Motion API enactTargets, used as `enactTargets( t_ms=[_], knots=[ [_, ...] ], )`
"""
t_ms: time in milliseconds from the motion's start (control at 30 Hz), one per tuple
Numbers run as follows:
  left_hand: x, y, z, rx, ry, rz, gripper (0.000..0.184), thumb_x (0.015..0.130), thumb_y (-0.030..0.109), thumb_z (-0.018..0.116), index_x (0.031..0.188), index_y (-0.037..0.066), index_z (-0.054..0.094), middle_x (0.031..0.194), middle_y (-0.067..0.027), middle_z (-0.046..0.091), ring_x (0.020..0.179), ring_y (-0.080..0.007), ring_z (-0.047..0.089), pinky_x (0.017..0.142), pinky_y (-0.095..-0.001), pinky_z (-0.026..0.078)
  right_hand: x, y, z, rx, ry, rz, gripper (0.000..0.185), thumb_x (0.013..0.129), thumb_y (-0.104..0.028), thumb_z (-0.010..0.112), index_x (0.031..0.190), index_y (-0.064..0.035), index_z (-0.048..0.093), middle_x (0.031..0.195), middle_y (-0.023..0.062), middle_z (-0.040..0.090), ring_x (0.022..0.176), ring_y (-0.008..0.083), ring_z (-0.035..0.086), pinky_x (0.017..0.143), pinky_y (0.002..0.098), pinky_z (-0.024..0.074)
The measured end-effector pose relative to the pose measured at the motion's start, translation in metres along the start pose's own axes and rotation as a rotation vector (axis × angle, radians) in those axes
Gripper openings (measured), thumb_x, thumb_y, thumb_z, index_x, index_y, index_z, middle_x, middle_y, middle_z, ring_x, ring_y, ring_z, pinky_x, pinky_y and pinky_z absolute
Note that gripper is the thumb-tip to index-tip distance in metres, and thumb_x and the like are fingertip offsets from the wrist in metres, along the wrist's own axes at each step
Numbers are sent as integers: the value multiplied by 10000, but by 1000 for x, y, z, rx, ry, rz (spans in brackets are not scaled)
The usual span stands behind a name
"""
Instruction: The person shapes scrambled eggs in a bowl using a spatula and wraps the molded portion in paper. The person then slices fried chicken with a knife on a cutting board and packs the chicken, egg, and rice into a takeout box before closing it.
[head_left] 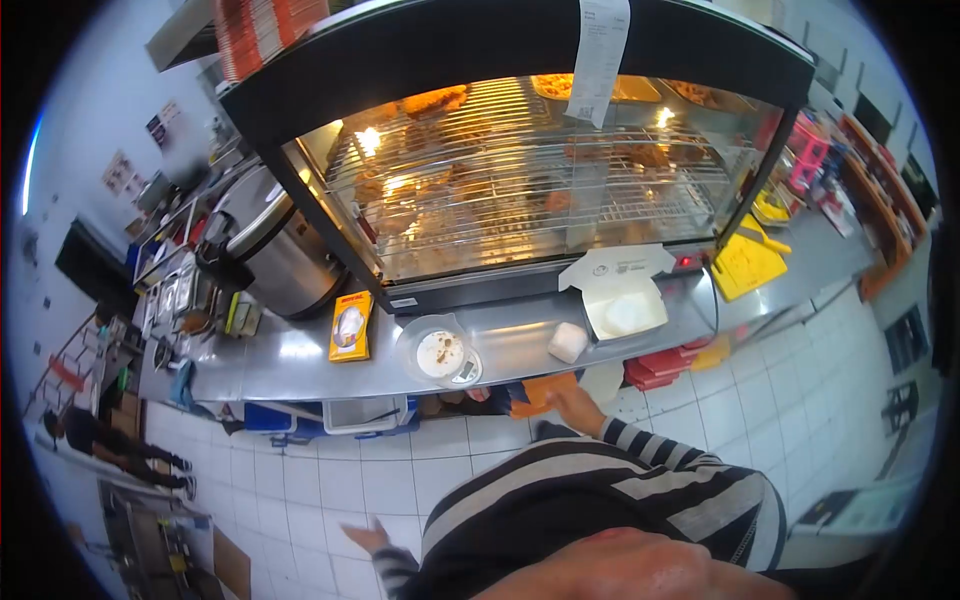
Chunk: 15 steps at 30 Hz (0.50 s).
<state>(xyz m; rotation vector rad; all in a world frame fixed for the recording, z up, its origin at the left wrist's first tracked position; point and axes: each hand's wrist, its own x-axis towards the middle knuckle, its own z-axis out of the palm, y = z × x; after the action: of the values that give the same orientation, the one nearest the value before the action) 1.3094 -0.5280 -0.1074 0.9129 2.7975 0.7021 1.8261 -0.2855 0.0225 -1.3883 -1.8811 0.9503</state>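
Note:
My right hand (577,412), below a striped sleeve, is just under the counter's front edge. Its fingers look extended and overlap an orange flat piece (532,397); contact is unclear. My left hand (366,536) hangs low over the tiled floor with fingers apart, holding nothing. On the steel counter, a digital kitchen scale (466,372) carries a round, clear-rimmed container (440,352) with white contents and brown specks. To its right sits a white rounded packet (568,342). An open takeaway box (603,283) holds a white bundle inside.
Behind the counter stands a lit glass food warmer (500,295) with food on racks. A yellow box (350,327) and a large steel urn (290,240) are left; a yellow cutting board (745,268) is right. Red cartons (662,367) stick out below. A person (110,445) stands far left.

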Motion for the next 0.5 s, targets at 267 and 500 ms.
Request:
enactTargets(
  t_ms=[267,500],
  knots=[
    [-273,3,67,407,-607,-258,764,779,425,697,1323,-51,451,1338,-266,472,1266,-414,413,1089,-452,309,-20,119,-54,-438,-723,-20,318,930,-331,477,973,-106,697,969,209,676,944,390,643,860,458,496],
    [-312,113,128,65,-480,-380,702,812,545,627,1245,-5,568,1232,-233,583,1157,-380,538,1016,-453,394,-146,296,-248,-488,-924,385,377,897,-348,534,1167,-107,642,1153,190,633,1092,308,590,947,420,444]
  ],
)
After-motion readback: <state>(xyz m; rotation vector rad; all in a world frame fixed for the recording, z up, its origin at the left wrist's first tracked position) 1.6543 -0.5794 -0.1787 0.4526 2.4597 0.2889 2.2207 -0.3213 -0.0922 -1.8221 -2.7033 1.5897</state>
